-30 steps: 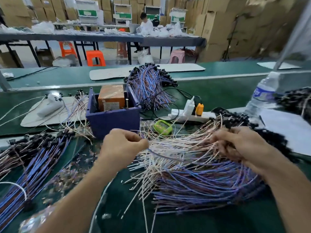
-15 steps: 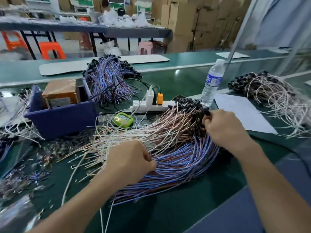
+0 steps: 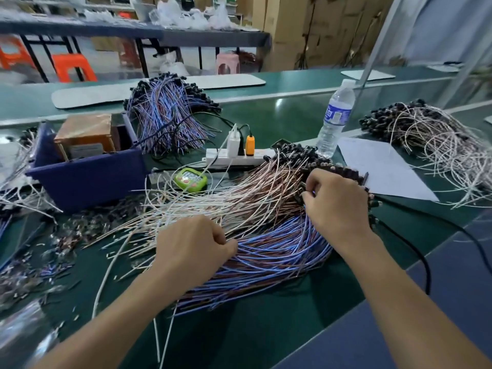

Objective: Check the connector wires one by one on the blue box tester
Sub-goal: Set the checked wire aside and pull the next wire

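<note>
A big fan of connector wires [image 3: 261, 235], white, pink and blue with black plugs at the far end, lies on the green bench before me. My left hand [image 3: 194, 249] has its fingers curled, pinching wire strands near the loose ends. Over at the black plug end, my right hand [image 3: 335, 203] pinches a connector with curled fingers. The blue box tester [image 3: 87, 177], with an orange-brown unit inside, stands at the left, apart from both hands.
Behind lie a blue wire bundle [image 3: 167, 115], a white power strip [image 3: 239, 158] and a green timer [image 3: 190, 179]. A water bottle [image 3: 335, 118], white paper [image 3: 383, 169] and another wire pile [image 3: 436, 145] sit right. More wires [image 3: 16, 187] and scraps lie left.
The view has swung right, putting the blue box further left. My right hand moved to the black plug end of the pile; my left hand dropped lower onto the wires.
</note>
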`<state>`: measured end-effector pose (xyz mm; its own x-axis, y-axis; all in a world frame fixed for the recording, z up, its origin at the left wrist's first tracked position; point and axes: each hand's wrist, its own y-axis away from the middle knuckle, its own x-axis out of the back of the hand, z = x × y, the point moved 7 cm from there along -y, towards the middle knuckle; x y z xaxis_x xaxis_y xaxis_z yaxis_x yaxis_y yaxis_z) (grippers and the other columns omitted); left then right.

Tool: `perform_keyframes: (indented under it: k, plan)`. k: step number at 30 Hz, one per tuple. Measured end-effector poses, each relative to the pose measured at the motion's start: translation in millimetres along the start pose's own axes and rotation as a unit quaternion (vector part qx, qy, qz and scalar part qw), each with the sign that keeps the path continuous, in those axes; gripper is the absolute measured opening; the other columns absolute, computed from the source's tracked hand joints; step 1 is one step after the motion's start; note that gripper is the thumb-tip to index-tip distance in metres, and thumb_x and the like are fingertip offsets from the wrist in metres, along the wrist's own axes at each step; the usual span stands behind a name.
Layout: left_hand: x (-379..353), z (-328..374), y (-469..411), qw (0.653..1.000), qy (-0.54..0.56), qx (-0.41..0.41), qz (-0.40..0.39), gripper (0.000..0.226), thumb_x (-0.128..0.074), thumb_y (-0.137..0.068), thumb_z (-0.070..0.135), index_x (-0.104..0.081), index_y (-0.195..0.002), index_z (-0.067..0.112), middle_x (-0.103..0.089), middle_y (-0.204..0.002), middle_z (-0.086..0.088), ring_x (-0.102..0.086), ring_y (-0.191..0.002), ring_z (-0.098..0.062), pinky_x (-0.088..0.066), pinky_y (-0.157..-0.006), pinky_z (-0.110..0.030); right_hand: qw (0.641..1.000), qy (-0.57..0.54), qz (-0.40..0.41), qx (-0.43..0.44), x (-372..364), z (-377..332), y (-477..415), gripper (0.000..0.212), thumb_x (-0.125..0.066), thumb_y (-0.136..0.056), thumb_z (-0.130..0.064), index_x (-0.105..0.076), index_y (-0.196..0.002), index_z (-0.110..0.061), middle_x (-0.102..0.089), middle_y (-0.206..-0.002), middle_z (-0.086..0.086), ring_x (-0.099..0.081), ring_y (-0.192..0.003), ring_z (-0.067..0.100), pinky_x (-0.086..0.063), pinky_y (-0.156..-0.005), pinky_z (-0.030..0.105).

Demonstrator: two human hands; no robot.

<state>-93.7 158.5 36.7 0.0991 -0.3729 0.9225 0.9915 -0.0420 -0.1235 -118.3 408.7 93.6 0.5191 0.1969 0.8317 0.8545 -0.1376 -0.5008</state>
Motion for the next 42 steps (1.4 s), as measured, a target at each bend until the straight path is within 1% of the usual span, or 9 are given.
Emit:
perform_keyframes:
  k: [3,9,18,23,27,28,30,33,42]
  plan:
    - [6.5,-5.4,-0.2,0.999,0.03,0.011,0.006,0.038,-0.071,-0.082,0.052,-0.066,-0.055,0.025,-0.06,-0.046,0.011,-0.058,-0.046,-0.009,-0.038,-0.047,-0.021,0.998,-0.054,-0.02,0.035,-4.7,-27.2,11.4,0.021,-0.079,-0.084,-0.023,-0.06,-0.076,-0.026,-0.059,-0.06,-0.013,-0.059,-0.059,0.015,-0.051,-0.064,0.029]
    - [30.3,-39.4,2.0,0.992,0.094,0.072,0.037,0.026,-0.072,-0.081,0.054,-0.067,-0.06,0.039,-0.06,-0.048,0.015,-0.058,-0.051,-0.008,-0.038,-0.052,-0.024,0.974,-0.195,-0.07,0.096,-29.7,-106.8,39.0,0.026,-0.078,-0.083,-0.02,-0.056,-0.074,-0.03,-0.046,-0.055,-0.019,-0.046,-0.052,-0.004,-0.033,-0.055,0.014]
    - [68.5,-139.7,37.5,0.96,0.159,0.193,0.125,0.022,-0.064,-0.067,0.059,-0.068,-0.055,0.04,-0.052,-0.043,0.01,-0.05,-0.047,-0.011,-0.033,-0.051,-0.028,0.92,-0.336,-0.139,0.146,-76.6,-237.3,70.4,0.022,-0.075,-0.081,-0.022,-0.056,-0.071,-0.027,-0.049,-0.057,-0.014,-0.049,-0.058,0.007,-0.041,-0.055,0.028]
    - [90.1,-213.6,68.0,0.927,0.172,0.255,0.214,0.029,-0.076,-0.083,0.043,-0.07,-0.059,0.029,-0.051,-0.041,0.007,-0.045,-0.041,-0.009,-0.035,-0.048,-0.031,0.886,-0.384,-0.189,0.18,-94.1,-313.1,91.2,0.02,-0.072,-0.08,-0.024,-0.056,-0.069,-0.029,-0.06,-0.06,-0.011,-0.06,-0.062,0.015,-0.049,-0.06,0.031]
    - [114.2,-258.2,94.7,0.858,0.157,0.307,0.38,0.026,-0.074,-0.092,0.036,-0.077,-0.072,0.02,-0.065,-0.056,0.012,-0.055,-0.054,-0.014,-0.038,-0.056,-0.029,0.866,-0.378,-0.26,0.201,-113.1,-364.2,103.5,0.009,-0.067,-0.083,-0.02,-0.067,-0.075,-0.025,-0.071,-0.071,-0.005,-0.065,-0.07,0.018,-0.055,-0.069,0.032]
    - [118.8,-263.4,99.1,0.858,0.122,0.313,0.39,0.012,-0.074,-0.093,0.03,-0.081,-0.089,0.021,-0.074,-0.074,0.009,-0.063,-0.066,-0.018,-0.041,-0.063,-0.028,0.857,-0.377,-0.287,0.204,-117.8,-374.8,105.8,0.01,-0.065,-0.084,-0.018,-0.072,-0.082,-0.023,-0.074,-0.078,-0.003,-0.067,-0.076,0.019,-0.057,-0.074,0.033]
    - [120.5,-272.7,102.8,0.873,0.033,0.337,0.35,0.033,-0.073,-0.09,0.017,-0.075,-0.122,0.024,-0.077,-0.104,-0.007,-0.068,-0.096,-0.029,-0.05,-0.082,-0.036,0.841,-0.361,-0.339,0.218,-127.5,-396.0,110.6,0.027,-0.059,-0.087,-0.01,-0.077,-0.103,-0.022,-0.077,-0.099,0.0,-0.07,-0.093,0.02,-0.057,-0.087,0.033]
    - [119.0,-274.9,104.6,0.887,-0.009,0.321,0.332,0.05,-0.074,-0.086,0.007,-0.067,-0.135,0.015,-0.073,-0.113,-0.017,-0.061,-0.112,-0.034,-0.048,-0.099,-0.042,0.844,-0.331,-0.356,0.228,-135.3,-411.9,108.5,0.048,-0.051,-0.086,0.003,-0.073,-0.121,-0.022,-0.073,-0.121,0.001,-0.066,-0.109,0.02,-0.054,-0.098,0.033]
    - [108.2,-296.8,103.6,0.901,0.057,0.325,0.282,0.041,-0.07,-0.084,0.005,-0.076,-0.12,0.024,-0.072,-0.112,-0.008,-0.06,-0.11,-0.027,-0.047,-0.098,-0.039,0.86,-0.172,-0.353,0.325,-145.5,-455.3,108.8,0.031,-0.059,-0.077,0.004,-0.061,-0.079,-0.027,-0.064,-0.084,0.003,-0.059,-0.08,0.028,-0.043,-0.069,0.03]
